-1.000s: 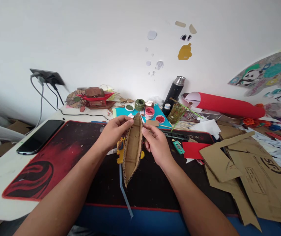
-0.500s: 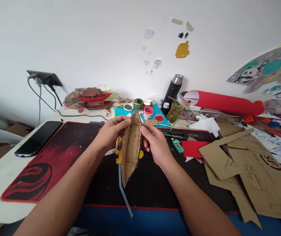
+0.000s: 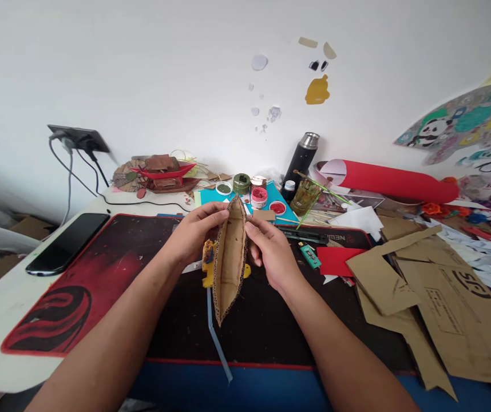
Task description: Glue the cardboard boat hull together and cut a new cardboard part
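Between my hands is a small boat hull made of cardboard, its hollow side facing me and its pointed ends up and down. My left hand grips the upper left edge, thumb along the rim. On the opposite edge, my right hand pinches the wall with thumb and fingers. Partly hidden behind the hull lies a yellow hot glue gun, with a pale blue strip reaching down over the mat's front edge. The black and red desk mat is beneath.
Cut cardboard pieces and a red paper lie at the right. Behind are open paint jars, a glass with brushes, a black thermos and a red model boat. A phone rests left.
Almost nothing differs. Both hands keep the cardboard hull in the same place, and the whole view has shifted very slightly.
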`<control>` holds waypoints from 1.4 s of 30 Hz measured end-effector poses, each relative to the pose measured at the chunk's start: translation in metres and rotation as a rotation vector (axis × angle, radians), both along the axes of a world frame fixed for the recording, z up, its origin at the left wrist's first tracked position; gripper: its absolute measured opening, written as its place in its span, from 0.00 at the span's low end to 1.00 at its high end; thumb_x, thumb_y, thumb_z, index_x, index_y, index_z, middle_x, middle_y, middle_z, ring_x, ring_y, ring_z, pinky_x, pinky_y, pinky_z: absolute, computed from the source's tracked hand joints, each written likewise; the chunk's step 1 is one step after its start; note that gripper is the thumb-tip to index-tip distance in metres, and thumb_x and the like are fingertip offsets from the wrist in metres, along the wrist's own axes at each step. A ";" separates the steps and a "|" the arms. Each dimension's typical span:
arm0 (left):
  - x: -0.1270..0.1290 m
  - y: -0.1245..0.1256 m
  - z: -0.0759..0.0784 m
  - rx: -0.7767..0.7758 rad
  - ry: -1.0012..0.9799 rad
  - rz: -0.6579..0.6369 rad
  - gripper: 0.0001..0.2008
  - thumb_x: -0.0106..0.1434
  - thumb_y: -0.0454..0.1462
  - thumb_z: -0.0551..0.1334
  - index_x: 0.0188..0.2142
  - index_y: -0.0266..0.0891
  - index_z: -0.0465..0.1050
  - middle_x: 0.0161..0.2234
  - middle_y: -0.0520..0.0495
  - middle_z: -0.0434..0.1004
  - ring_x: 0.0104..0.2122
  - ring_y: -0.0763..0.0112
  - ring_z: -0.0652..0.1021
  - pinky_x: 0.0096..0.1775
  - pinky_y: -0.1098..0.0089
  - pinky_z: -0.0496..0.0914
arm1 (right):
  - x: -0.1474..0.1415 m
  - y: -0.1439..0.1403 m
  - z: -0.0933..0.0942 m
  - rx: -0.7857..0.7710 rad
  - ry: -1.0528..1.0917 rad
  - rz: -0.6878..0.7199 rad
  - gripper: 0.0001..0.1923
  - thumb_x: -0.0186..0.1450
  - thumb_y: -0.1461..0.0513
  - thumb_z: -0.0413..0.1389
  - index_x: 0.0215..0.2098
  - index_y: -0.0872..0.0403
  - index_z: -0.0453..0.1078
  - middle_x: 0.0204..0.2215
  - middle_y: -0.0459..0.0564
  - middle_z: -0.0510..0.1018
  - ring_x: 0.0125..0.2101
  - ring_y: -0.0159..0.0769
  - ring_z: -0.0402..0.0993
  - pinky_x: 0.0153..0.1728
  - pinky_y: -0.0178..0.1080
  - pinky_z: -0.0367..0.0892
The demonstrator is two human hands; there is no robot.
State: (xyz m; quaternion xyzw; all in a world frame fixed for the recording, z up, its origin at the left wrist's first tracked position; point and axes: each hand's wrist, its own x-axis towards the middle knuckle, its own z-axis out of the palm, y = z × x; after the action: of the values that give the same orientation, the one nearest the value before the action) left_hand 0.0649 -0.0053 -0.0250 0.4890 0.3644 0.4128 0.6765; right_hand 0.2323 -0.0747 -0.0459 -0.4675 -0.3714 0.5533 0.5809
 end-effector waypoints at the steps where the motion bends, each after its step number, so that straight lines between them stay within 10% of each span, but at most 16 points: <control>1: 0.000 0.000 0.000 -0.003 -0.003 -0.001 0.17 0.53 0.46 0.77 0.38 0.41 0.81 0.32 0.51 0.79 0.28 0.70 0.75 0.31 0.70 0.68 | 0.000 0.000 0.000 -0.002 0.003 0.001 0.23 0.61 0.46 0.68 0.45 0.52 0.80 0.15 0.35 0.64 0.14 0.26 0.55 0.14 0.31 0.48; 42: -0.002 0.004 -0.010 0.098 0.078 -0.013 0.19 0.55 0.51 0.76 0.38 0.40 0.82 0.32 0.51 0.77 0.29 0.70 0.72 0.32 0.70 0.66 | 0.001 0.002 -0.006 -0.017 0.001 -0.013 0.25 0.60 0.45 0.68 0.46 0.55 0.81 0.14 0.36 0.64 0.14 0.25 0.53 0.15 0.30 0.48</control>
State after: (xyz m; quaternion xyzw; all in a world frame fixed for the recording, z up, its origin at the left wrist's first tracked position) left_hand 0.0629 -0.0014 -0.0351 0.5396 0.3668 0.4061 0.6397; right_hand 0.2329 -0.0727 -0.0522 -0.4746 -0.3631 0.5529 0.5807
